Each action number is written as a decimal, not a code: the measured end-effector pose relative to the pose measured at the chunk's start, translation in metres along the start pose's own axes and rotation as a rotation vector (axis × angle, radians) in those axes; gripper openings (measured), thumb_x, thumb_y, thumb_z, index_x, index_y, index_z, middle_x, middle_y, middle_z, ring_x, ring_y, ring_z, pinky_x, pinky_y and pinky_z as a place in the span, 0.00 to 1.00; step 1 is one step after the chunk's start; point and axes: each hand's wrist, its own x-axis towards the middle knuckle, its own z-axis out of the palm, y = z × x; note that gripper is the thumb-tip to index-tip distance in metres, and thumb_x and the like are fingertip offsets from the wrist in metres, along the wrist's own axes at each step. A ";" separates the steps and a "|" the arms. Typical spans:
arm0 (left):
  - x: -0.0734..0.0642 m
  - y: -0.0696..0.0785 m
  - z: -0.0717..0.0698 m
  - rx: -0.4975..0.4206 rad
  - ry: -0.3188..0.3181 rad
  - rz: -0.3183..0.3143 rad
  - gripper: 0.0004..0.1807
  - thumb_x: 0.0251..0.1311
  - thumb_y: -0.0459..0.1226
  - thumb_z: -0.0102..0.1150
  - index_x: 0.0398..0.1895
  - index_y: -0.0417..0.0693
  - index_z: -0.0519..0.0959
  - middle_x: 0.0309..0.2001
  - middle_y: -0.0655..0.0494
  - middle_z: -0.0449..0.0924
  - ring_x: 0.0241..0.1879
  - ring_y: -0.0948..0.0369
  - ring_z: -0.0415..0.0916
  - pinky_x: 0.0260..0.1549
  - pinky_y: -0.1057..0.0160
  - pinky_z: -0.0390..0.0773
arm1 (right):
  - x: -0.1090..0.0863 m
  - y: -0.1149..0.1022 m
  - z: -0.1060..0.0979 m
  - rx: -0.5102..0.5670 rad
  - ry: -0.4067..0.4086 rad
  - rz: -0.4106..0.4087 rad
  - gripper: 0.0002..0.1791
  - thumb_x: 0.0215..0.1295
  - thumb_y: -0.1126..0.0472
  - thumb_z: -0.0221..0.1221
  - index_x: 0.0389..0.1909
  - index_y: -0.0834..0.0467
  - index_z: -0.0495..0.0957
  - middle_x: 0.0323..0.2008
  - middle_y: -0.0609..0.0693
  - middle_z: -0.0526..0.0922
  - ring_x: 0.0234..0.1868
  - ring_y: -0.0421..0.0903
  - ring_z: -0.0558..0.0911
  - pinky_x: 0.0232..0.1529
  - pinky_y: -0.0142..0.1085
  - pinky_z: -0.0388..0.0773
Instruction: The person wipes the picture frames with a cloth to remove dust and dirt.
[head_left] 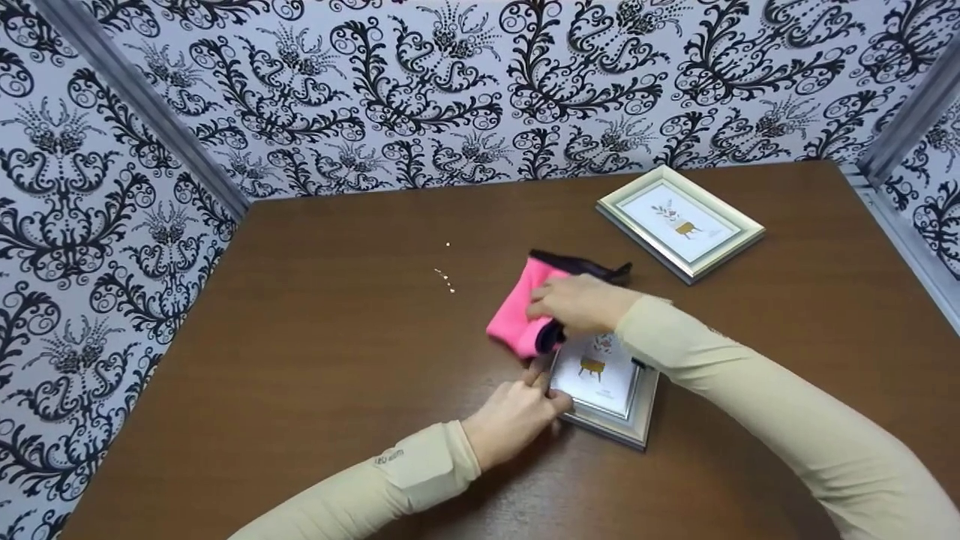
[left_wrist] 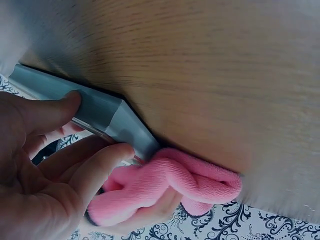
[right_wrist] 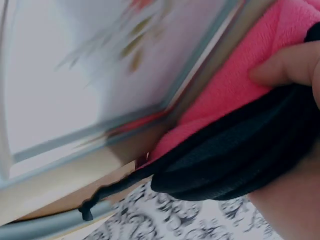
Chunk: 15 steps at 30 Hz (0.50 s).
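A picture frame (head_left: 641, 416) with a pale gold border and a small printed chair lies on the table near the right arm. My left hand (head_left: 517, 416) grips its near-left edge; in the left wrist view the thumb (left_wrist: 70, 102) lies along the frame's side (left_wrist: 95, 105). My right hand (head_left: 589, 300) holds a bunched pink cloth (head_left: 517, 307) with black trim at the frame's far-left edge. Close up in the right wrist view, the cloth (right_wrist: 225, 95) touches the frame border, and a thin black cord (right_wrist: 120, 185) hangs from it.
A second, similar frame (head_left: 690, 225) lies at the back right of the brown wooden table (head_left: 322, 337). Small white specks (head_left: 448, 281) are scattered left of the cloth. Black-and-white patterned walls (head_left: 420, 90) stand behind and at both sides.
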 end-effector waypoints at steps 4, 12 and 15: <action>0.000 0.000 0.001 -0.004 0.021 0.000 0.12 0.55 0.50 0.64 0.29 0.53 0.76 0.38 0.48 0.81 0.41 0.56 0.78 0.25 0.66 0.81 | -0.010 -0.007 -0.003 0.039 0.054 -0.009 0.24 0.53 0.65 0.69 0.54 0.56 0.79 0.53 0.53 0.80 0.56 0.52 0.75 0.57 0.47 0.72; 0.001 0.001 -0.001 0.001 -0.005 0.002 0.14 0.55 0.51 0.64 0.29 0.53 0.74 0.31 0.52 0.77 0.36 0.58 0.75 0.26 0.67 0.81 | -0.041 0.006 0.012 -0.056 0.296 0.253 0.23 0.46 0.76 0.65 0.47 0.63 0.80 0.45 0.60 0.82 0.46 0.57 0.81 0.43 0.50 0.79; 0.002 0.000 -0.001 -0.004 -0.013 0.005 0.14 0.55 0.51 0.64 0.29 0.54 0.74 0.31 0.52 0.78 0.35 0.59 0.75 0.25 0.67 0.81 | -0.048 0.000 0.020 -0.065 0.270 0.222 0.22 0.48 0.78 0.63 0.47 0.63 0.80 0.46 0.60 0.82 0.46 0.57 0.81 0.45 0.49 0.79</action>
